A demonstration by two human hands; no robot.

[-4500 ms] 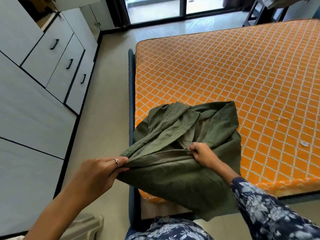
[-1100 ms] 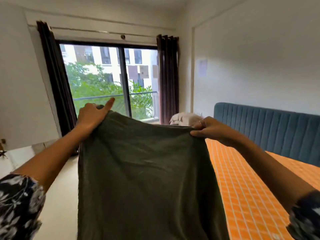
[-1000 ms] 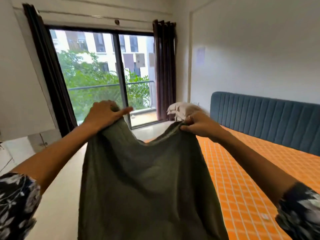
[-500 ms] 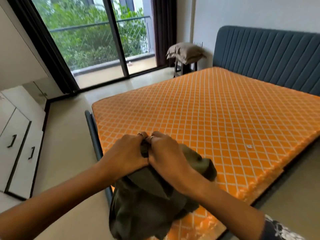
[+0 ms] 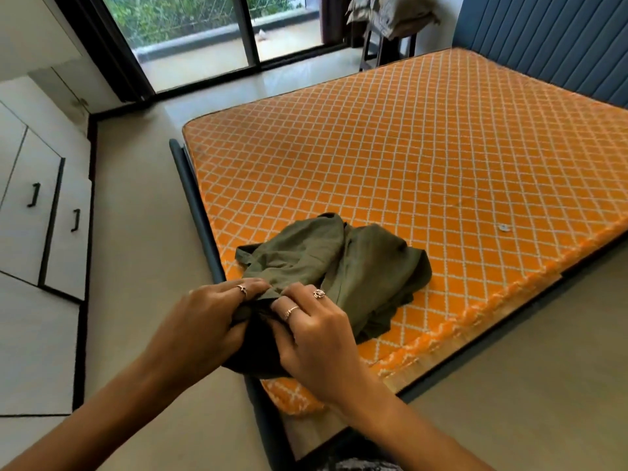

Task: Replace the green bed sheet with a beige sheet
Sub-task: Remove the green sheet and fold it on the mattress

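Note:
The green bed sheet [image 5: 343, 266] lies bunched in loose folds on the near left corner of the bare orange mattress [image 5: 424, 158]. My left hand [image 5: 200, 321] and my right hand [image 5: 312, 331] sit side by side at the near edge of the bundle, both pinching the same fold of green cloth. A beige folded bundle [image 5: 390, 11] rests on a dark stool at the far side, beside the headboard; whether it is the beige sheet I cannot tell.
White cupboards with black handles [image 5: 34, 195] line the left wall. Pale floor [image 5: 142, 205] runs between them and the blue bed frame [image 5: 193, 198]. A glass sliding door [image 5: 204, 32] is at the back. The blue padded headboard [image 5: 550, 39] stands at the far right.
The sheet was held up spread at chest height; both hands brought its corners together and lowered it, and it now lies gathered on the mattress corner.

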